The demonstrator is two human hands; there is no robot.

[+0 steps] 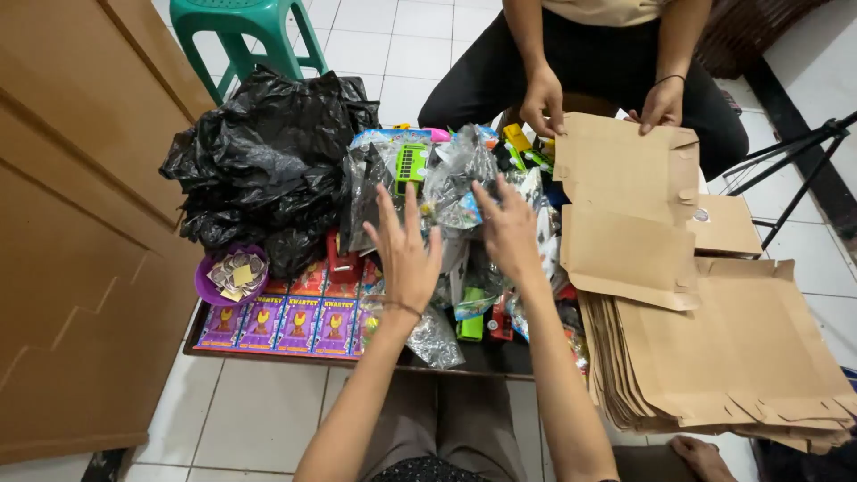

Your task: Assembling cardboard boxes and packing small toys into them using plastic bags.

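My left hand (403, 253) hovers with fingers spread above a heap of small toys in clear plastic bags (455, 183), holding nothing. My right hand (509, 230) reaches beside it, fingers apart, close to the same heap; whether it touches a bag I cannot tell. Green and yellow toy pieces (412, 165) stick out of the pile. A low dark tray table (482, 359) carries the toys.
Across the table a seated person presses both hands (543, 98) on a flat brown cardboard sheet (625, 165). More flattened cardboard (741, 357) is stacked at right. Black plastic bags (268, 161), a purple bowl (207, 284), purple card packs (299, 323), a teal stool (237, 27), a tripod (803, 170).
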